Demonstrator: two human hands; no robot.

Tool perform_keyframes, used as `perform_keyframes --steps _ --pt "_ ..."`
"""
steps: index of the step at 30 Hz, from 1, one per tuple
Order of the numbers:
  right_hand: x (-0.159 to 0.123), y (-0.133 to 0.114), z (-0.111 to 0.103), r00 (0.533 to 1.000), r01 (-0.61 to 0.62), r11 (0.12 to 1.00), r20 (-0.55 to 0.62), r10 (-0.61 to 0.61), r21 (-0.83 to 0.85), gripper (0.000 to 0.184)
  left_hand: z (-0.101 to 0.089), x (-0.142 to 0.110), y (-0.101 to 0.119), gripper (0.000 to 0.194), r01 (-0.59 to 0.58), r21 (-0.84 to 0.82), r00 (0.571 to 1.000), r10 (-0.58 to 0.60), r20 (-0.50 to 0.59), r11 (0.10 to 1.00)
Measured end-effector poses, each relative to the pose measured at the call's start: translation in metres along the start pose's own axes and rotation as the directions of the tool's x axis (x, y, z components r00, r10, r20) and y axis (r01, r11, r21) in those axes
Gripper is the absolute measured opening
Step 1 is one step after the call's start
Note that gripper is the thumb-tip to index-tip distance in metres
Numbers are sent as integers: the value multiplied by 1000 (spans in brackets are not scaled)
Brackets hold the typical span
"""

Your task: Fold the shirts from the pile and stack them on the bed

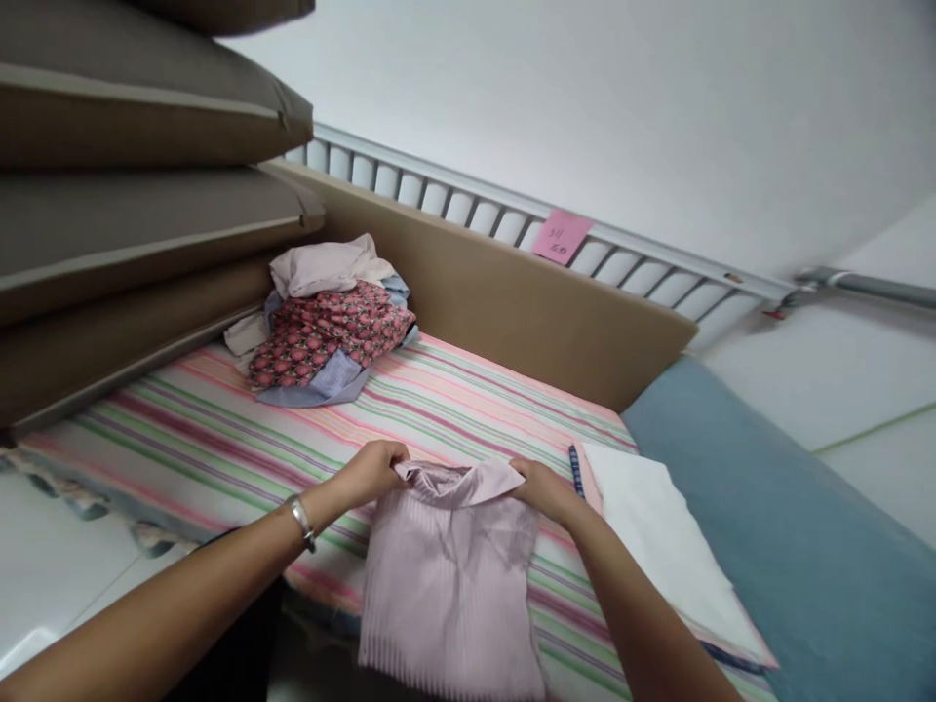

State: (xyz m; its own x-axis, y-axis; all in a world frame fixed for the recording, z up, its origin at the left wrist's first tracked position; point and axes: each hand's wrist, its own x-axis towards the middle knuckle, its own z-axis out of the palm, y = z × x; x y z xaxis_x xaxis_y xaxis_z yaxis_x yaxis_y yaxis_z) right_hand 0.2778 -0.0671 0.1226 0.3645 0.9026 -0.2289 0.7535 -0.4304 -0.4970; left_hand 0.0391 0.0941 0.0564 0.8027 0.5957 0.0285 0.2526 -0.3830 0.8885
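Note:
A pale pink striped shirt [453, 585] hangs between my hands, its collar at the top and its body spread down over the front edge of the striped cloth [468, 400]. My left hand [376, 468] pinches the collar's left end. At the collar's right end, my right hand [545, 487] is closed on the fabric. To the right lies a flat stack of folded clothes [658, 517], white on top, with pink and dark blue edges showing. Further back on the left sits a crumpled heap of clothes [329, 331], partly red floral.
Stacked brown cushions [146, 224] rise on the left. Behind the cloth stands a brown board [483, 278], with a white slatted radiator [439, 200] bearing a pink note [562, 236]. A blue-grey surface [775, 507] extends to the right. A pipe [877, 288] runs along the wall.

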Motion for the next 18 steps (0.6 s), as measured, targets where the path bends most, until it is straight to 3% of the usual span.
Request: perform_keyframes --steps 4,7,9,11,13,14,16,17,18 --pt "-31 -19 -45 988 35 999 -151 -35 -1 10 -25 1 55 10 -191 66 981 193 -28 979" --pt "-45 -43 -87 944 98 992 -308 -116 -74 12 -56 8 109 10 -323 214 928 352 -119 922" --pt "-53 -62 -110 874 138 980 -448 -188 -142 16 -76 9 143 7 -400 337 851 482 -210 852" --pt "-61 -76 -122 768 156 968 -592 -243 -195 17 -91 4 166 6 -468 479 733 629 -258 743" --pt "-66 -78 -115 640 187 947 -698 -320 -263 17 -95 -7 169 8 -498 616 629 743 -228 611" --pt "-66 -73 -103 574 213 927 -728 -375 -309 18 -92 -13 161 9 -497 672 604 775 -187 549" --pt "-63 -52 -63 464 265 877 -744 -481 -401 22 -77 -28 127 13 -485 745 625 778 -71 458" --pt "-60 -37 -37 440 284 859 -738 -512 -426 25 -65 -35 103 14 -483 763 661 750 -4 430" --pt "-57 -20 -7 447 298 849 -723 -527 -436 29 -52 -43 77 16 -492 767 703 707 71 413"
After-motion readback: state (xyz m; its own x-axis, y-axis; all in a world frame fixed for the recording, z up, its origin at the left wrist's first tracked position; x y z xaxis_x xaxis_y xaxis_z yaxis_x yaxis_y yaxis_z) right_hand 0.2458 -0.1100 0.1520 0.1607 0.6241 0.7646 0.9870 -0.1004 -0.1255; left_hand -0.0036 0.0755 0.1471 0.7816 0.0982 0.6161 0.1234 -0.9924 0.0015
